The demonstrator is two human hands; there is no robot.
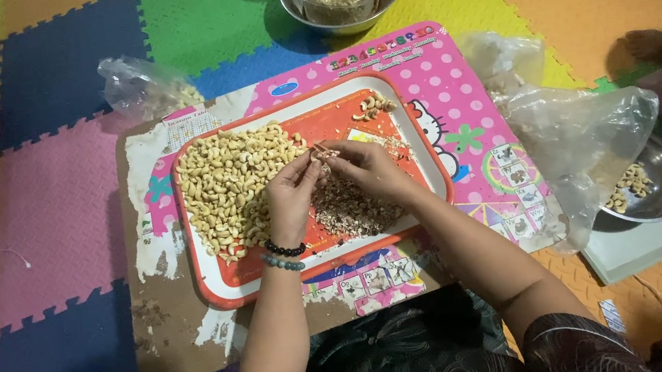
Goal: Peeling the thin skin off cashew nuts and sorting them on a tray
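Head view: hands mid-tray.

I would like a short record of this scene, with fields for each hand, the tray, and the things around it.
left hand: raised over the tray, fingertips pinching a small nut together with the other hand; two bead bracelets on the wrist
right hand: fingertips meet the left hand's at the nut
tray: red rim, on a pink board
cashew pile: left part of tray
peel scraps: under the hands
steel bowl: right, some cashews inside
floor: coloured foam mats
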